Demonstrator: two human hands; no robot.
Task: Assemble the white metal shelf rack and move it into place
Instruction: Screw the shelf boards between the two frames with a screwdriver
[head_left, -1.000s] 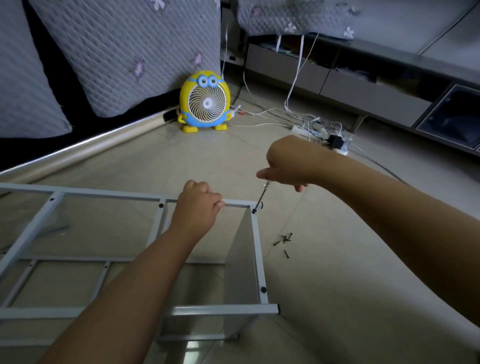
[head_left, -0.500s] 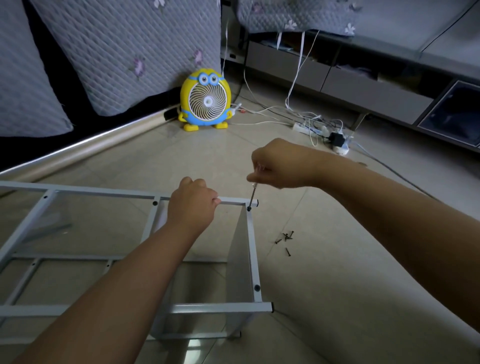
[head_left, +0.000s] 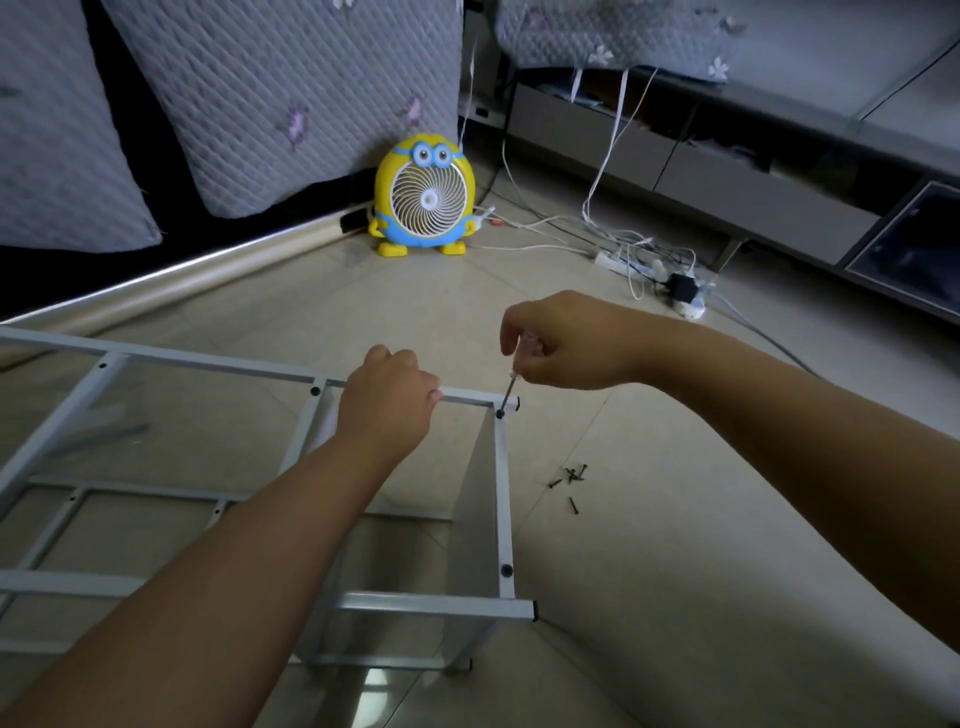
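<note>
White rack (head_left: 208, 364) is laid on its side on the floor (head_left: 675, 545), top rail wrapped by the left hand (head_left: 387, 400). Right of that grip, a corner screw (head_left: 500, 414) is being driven by the screwdriver (head_left: 511, 384) pinched in the right hand (head_left: 566, 343). More straight-down turns are probably needed.

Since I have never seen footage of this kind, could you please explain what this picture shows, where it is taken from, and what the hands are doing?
No machine here: these are a person's two bare hands, seen from a wide-angle camera worn on the head, looking down. A partly assembled white metal rack rests on the tiled floor. The left hand grips its top bar; the right hand holds a screwdriver, tip at a corner screw. Loose black screws lie on the floor nearby. Farther back stand a yellow fan and a power strip.
</note>
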